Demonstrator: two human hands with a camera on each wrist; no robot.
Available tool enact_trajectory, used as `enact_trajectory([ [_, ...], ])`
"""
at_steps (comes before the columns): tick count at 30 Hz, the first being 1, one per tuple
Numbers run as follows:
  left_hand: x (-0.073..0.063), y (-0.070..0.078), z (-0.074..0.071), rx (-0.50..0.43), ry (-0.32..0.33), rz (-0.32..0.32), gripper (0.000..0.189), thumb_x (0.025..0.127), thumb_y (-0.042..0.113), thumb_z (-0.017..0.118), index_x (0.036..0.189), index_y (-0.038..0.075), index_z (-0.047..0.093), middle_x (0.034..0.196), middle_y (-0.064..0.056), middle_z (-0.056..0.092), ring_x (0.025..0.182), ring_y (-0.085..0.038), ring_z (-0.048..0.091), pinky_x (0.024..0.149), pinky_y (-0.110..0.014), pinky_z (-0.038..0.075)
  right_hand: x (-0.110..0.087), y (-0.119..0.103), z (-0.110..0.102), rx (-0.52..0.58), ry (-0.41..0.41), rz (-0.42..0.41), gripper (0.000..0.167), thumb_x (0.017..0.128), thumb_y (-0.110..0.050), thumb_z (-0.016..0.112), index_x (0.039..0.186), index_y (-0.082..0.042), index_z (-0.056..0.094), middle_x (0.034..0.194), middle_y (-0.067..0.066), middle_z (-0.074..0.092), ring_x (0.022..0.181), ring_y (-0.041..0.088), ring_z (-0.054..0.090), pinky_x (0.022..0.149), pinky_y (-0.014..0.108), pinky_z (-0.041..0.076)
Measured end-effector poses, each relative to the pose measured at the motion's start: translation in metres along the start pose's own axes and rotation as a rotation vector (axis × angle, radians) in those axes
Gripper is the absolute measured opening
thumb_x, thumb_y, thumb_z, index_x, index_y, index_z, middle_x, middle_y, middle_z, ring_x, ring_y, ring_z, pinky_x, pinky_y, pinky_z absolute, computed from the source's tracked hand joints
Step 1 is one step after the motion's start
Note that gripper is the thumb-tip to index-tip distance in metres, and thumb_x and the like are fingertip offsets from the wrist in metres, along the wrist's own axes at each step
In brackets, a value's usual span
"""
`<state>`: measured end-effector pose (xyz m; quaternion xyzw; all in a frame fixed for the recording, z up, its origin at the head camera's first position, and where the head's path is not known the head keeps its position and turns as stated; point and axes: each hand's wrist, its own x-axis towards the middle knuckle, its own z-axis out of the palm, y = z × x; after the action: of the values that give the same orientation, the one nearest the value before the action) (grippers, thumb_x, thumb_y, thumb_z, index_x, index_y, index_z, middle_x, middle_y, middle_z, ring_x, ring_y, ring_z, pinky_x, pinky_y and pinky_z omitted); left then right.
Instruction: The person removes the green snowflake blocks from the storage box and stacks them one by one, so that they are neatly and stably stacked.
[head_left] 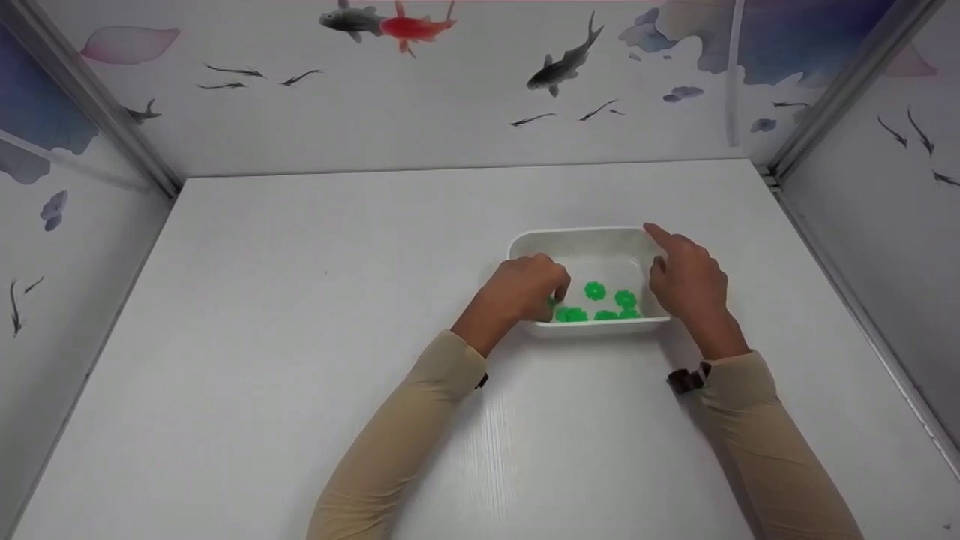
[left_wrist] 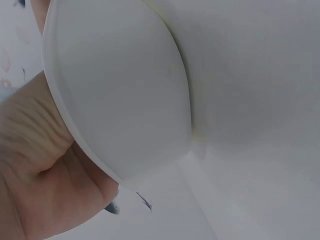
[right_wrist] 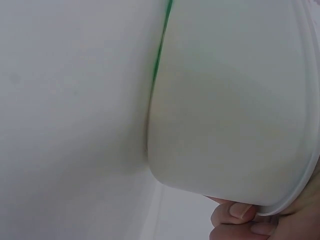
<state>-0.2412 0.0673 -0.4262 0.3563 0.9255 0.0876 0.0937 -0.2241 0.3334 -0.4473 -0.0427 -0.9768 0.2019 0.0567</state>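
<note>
A white rectangular plastic tray [head_left: 607,326] with raised walls stands on the table right of centre. Several small green flower-shaped pieces [head_left: 595,290] lie inside it, mostly along the near wall. My left hand [head_left: 525,289] reaches over the left rim, fingers bent down, with a bit of green showing between index finger and thumb. In the left wrist view the tray wall [left_wrist: 120,90] hides those fingertips. My right hand [head_left: 690,277] grips the right end of the tray, index finger stretched to the far corner. Its curled fingertips [right_wrist: 240,210] show beside the tray wall in the right wrist view.
The white tabletop [head_left: 300,337] stretches out left of the tray and in front of it. White panels [head_left: 450,97] printed with fish close off the back and both sides. A dark strap device [head_left: 686,379] sits at the right cuff.
</note>
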Motion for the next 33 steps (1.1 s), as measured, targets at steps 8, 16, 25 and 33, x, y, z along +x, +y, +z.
enact_trajectory([
  [8,-0.002,0.000,0.001,0.035,0.035,0.048,0.026,0.092,0.017,0.084,0.117,0.017,0.084,0.118,-0.002,0.078,0.105,-0.019,0.071,0.093,-0.035,0.063,0.000,0.000,0.001,-0.025,0.007,-0.021,0.058,0.108,-0.009,0.053,0.164,-0.020,0.048,0.151,0.025,0.063,0.098,0.037,0.063,0.077,0.061,0.060],
  [16,-0.003,-0.002,0.001,0.022,0.060,0.059,0.024,0.092,0.018,0.083,0.117,0.015,0.084,0.114,-0.003,0.077,0.098,-0.018,0.066,0.090,-0.033,0.062,0.002,0.002,0.002,-0.025,0.000,-0.015,0.058,0.108,-0.010,0.053,0.165,-0.021,0.047,0.151,0.025,0.062,0.100,0.037,0.062,0.080,0.061,0.059],
  [25,-0.003,-0.006,0.002,-0.019,0.100,0.098,0.026,0.092,0.016,0.079,0.118,0.014,0.083,0.117,-0.005,0.072,0.099,-0.019,0.063,0.089,-0.032,0.062,0.001,0.003,0.001,-0.016,0.001,-0.016,0.058,0.109,-0.010,0.051,0.165,-0.021,0.047,0.151,0.025,0.062,0.102,0.037,0.064,0.080,0.061,0.059],
  [33,-0.004,-0.011,0.003,-0.085,0.128,0.115,0.027,0.095,0.015,0.074,0.121,0.012,0.079,0.124,-0.006,0.068,0.105,-0.019,0.061,0.091,-0.030,0.060,0.000,0.002,0.001,-0.010,0.015,-0.024,0.058,0.108,-0.009,0.052,0.164,-0.020,0.049,0.149,0.025,0.064,0.098,0.036,0.063,0.076,0.059,0.059],
])
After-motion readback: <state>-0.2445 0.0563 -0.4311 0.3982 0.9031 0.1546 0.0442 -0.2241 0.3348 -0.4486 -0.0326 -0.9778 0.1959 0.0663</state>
